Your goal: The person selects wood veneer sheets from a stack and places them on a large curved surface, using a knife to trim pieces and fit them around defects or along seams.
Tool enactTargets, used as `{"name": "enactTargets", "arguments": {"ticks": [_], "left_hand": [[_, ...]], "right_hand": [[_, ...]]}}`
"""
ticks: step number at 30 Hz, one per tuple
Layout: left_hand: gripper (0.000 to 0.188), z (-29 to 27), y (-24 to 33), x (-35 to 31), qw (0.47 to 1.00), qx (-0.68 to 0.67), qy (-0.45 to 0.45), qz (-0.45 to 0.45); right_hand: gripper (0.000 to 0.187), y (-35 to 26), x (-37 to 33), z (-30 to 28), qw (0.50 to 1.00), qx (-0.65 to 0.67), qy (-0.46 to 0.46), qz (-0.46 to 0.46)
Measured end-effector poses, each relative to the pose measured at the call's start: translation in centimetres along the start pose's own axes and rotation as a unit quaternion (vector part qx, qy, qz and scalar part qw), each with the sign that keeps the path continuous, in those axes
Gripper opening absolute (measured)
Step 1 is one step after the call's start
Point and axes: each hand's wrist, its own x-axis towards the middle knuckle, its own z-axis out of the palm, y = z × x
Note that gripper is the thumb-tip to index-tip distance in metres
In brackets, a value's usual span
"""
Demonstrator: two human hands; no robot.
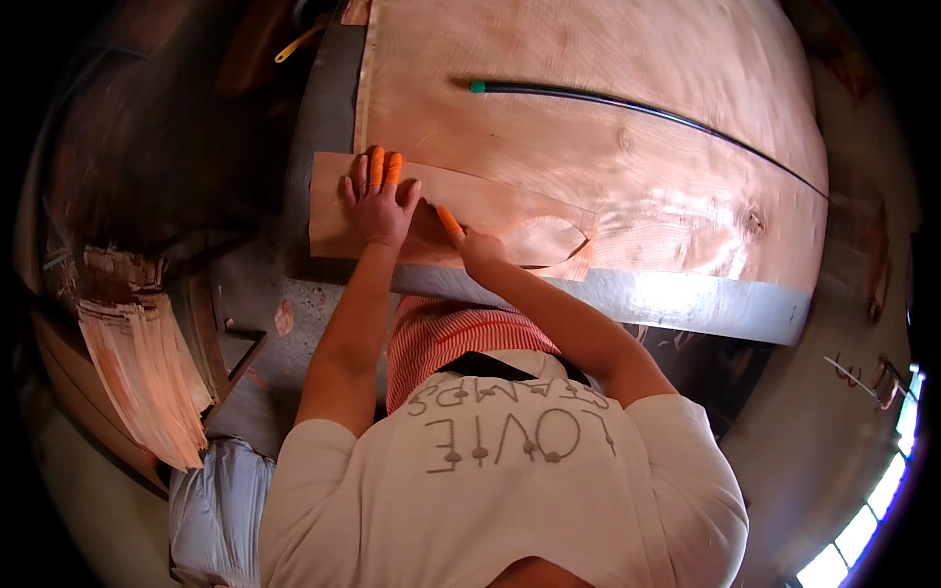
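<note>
A reddish-brown, thin sheet strip (461, 186), which looks like wood veneer, lies along the near left edge of a larger sheet (588, 59) of similar grain. My left hand (383, 211) presses flat on the strip's left part, fingers spread, two of them in orange finger covers. Just right of it, my right hand (475, 245) is closed, its orange-covered index finger pointing forward along the strip. A small dark shape shows by that fingertip; whatever the hand grips is hidden. A pale oval outline (544, 240) shows at the strip's right end.
A long dark rod (608, 101) with a green tip rests across the large sheet. The metal table edge (686, 304) runs along the near side. A bundle of thin wood strips (147, 363) stands at left, beside a grey covered object (221, 510). A yellow handle (294, 47) lies at far left.
</note>
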Motion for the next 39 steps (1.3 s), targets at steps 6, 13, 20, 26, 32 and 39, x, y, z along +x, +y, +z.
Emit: {"name": "enactTargets", "arguments": {"ticks": [6, 13, 20, 26, 32, 39], "left_hand": [[0.051, 0.1, 0.3, 0.4, 1.000, 0.006, 0.008, 0.004], [0.050, -0.2, 0.4, 0.5, 1.000, 0.010, -0.020, 0.000], [0.051, -0.2, -0.1, 0.6, 1.000, -0.008, -0.013, -0.014], [0.054, -0.3, -0.2, 0.4, 0.999, -0.043, 0.000, -0.024], [0.052, -0.8, -0.3, 0.4, 0.998, -0.053, 0.006, -0.030], [0.053, -0.6, -0.5, 0.1, 0.998, -0.061, 0.008, -0.029]], "right_hand": [[0.072, 7.7, -2.9, -3.0, 0.993, -0.044, -0.047, -0.102], [0.077, 14.8, -2.1, -12.0, 0.943, -0.224, -0.164, -0.182], [0.074, 16.3, -0.7, -14.8, 0.925, -0.252, -0.161, -0.236], [0.066, 8.4, 3.0, -14.5, 0.946, -0.150, -0.024, -0.286], [0.055, 5.4, 8.7, -12.5, 0.929, -0.187, 0.063, -0.315], [0.052, 3.5, 7.7, -13.1, 0.930, -0.227, 0.039, -0.287]]}}
